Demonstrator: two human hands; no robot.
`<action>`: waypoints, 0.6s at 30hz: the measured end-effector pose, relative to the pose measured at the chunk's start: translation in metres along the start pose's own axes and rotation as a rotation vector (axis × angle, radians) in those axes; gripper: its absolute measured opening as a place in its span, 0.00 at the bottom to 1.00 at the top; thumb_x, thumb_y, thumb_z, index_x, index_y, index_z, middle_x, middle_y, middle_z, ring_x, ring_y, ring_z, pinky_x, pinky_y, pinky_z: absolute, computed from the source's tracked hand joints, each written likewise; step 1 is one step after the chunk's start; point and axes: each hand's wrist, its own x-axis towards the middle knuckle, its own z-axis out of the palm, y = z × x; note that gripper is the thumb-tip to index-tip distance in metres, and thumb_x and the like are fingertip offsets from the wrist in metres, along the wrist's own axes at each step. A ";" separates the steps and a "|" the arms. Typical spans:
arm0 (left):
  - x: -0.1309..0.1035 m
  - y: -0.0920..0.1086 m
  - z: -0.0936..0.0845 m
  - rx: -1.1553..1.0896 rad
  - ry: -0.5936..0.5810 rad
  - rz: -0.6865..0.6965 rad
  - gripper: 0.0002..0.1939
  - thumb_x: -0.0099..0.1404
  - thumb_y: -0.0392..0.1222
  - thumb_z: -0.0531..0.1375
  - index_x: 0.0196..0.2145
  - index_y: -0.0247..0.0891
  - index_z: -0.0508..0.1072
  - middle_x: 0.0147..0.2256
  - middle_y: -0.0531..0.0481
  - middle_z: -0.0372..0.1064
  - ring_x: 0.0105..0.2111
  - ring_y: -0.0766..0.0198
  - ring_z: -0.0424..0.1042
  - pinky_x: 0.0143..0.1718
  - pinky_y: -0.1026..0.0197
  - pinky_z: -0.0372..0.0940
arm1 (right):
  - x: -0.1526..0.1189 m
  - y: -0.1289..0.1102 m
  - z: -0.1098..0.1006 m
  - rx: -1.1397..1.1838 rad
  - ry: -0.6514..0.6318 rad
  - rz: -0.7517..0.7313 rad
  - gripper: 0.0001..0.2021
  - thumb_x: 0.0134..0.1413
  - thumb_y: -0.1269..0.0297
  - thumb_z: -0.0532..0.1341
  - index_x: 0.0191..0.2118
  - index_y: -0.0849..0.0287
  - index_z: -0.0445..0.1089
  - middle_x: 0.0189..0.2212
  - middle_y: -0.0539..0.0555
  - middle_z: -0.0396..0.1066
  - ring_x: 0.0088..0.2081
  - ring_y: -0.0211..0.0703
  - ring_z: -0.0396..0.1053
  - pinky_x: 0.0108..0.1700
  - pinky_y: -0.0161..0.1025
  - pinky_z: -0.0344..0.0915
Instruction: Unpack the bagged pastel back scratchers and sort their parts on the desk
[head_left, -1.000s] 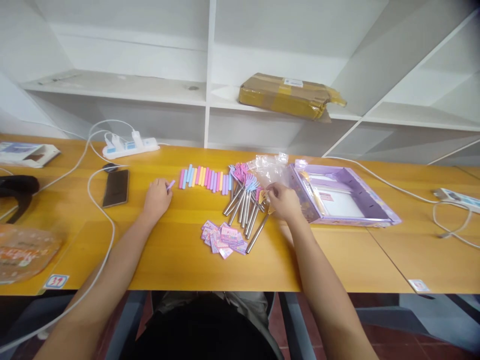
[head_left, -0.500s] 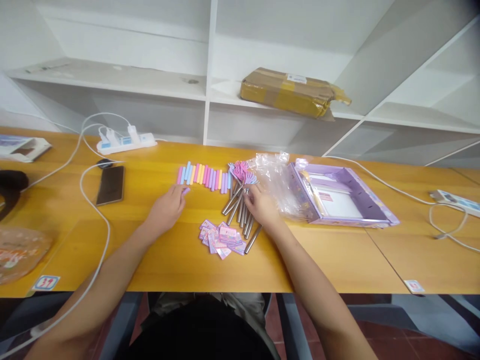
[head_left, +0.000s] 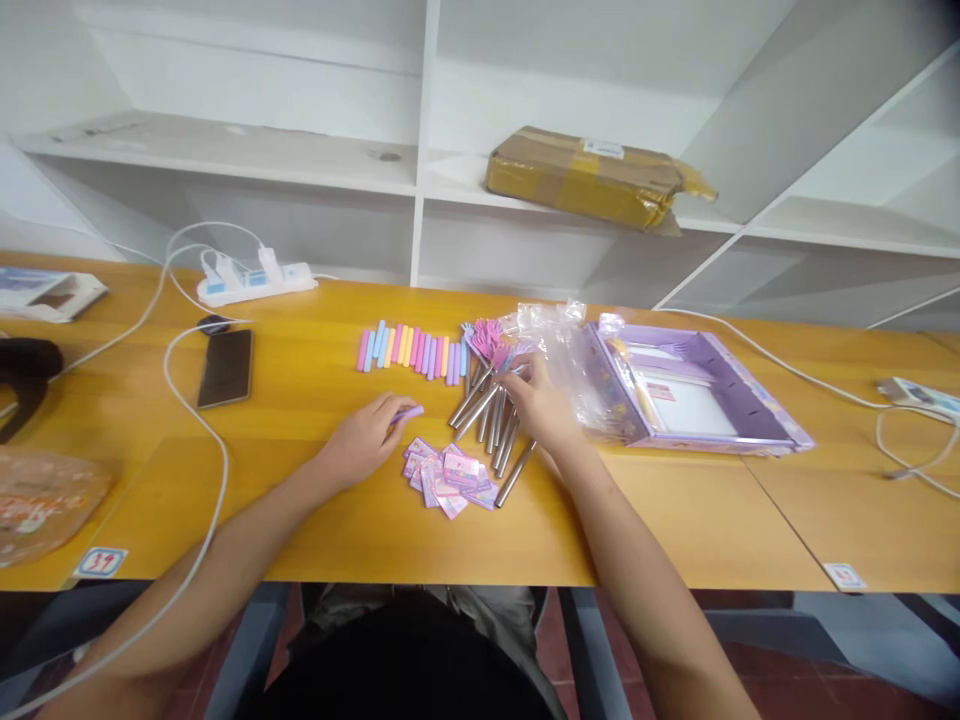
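My left hand (head_left: 365,440) is closed on a short purple tube (head_left: 407,413), whose end sticks out past the fingertips, just above the table. With its fingers pinched, my right hand (head_left: 538,392) is at the head end of a pile of metal-rod back scratchers (head_left: 491,410). A hand-shaped head is between its fingertips, partly hidden by them. The heads are pink, purple and blue. Behind my left hand lies a row of short coloured tubes (head_left: 411,347) in pink, blue, yellow and purple. A loose heap of small printed cards (head_left: 451,478) lies between my forearms.
Crumpled clear plastic bags (head_left: 562,350) lie against an open purple box (head_left: 750,385) on the right. A phone (head_left: 226,368), a power strip (head_left: 259,285) and white cables are at the left. A taped carton (head_left: 592,175) rests on the shelf behind.
My left hand has moved right and toward me, carrying the purple tube away from the row. My right hand has shifted slightly right and away from me over the heads.
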 end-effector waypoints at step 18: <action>-0.005 0.017 -0.009 -0.134 0.104 0.090 0.16 0.81 0.42 0.53 0.59 0.42 0.74 0.45 0.47 0.75 0.38 0.63 0.73 0.42 0.61 0.67 | 0.000 -0.012 -0.002 0.370 0.165 -0.201 0.17 0.77 0.64 0.52 0.59 0.48 0.75 0.44 0.58 0.69 0.47 0.51 0.71 0.50 0.48 0.71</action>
